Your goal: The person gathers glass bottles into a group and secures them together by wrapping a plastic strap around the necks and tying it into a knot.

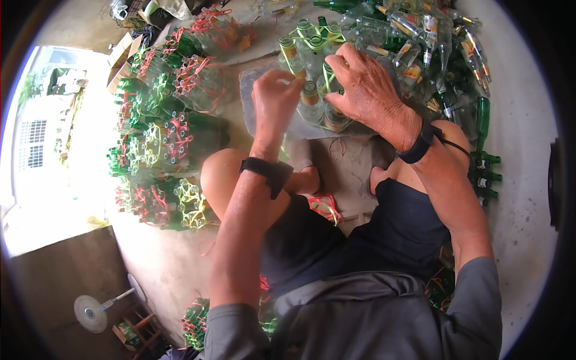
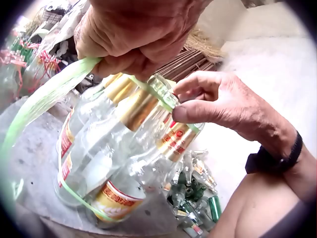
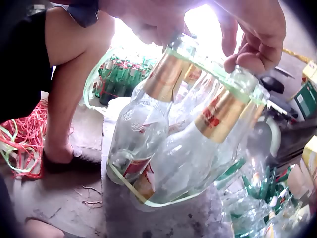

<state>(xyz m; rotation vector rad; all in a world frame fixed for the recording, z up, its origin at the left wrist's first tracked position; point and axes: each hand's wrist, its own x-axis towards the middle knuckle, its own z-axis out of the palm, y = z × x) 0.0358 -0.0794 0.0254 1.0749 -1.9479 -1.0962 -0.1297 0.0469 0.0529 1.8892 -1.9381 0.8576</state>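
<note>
Several clear glass bottles (image 2: 89, 158) with gold neck foil stand bundled on a grey slab (image 1: 246, 90). A light green plastic strap (image 3: 183, 199) circles their lower bodies, and more strap crosses their necks. My left hand (image 1: 276, 99), at the bundle's left side, pinches a strip of green plastic strap (image 2: 47, 104) that trails down in the left wrist view. My right hand (image 1: 369, 87) grips a bottle top with bent fingers, its thumb (image 2: 190, 111) against the neck beside the strap. Its palm side is partly hidden in the head view.
Tied bundles of green and clear bottles (image 1: 162, 138) fill the floor at left. Loose bottles (image 1: 414, 48) lie heaped at the right and behind. Red and green strap pieces (image 3: 25, 136) lie near the feet. A white fan (image 1: 91, 313) stands lower left.
</note>
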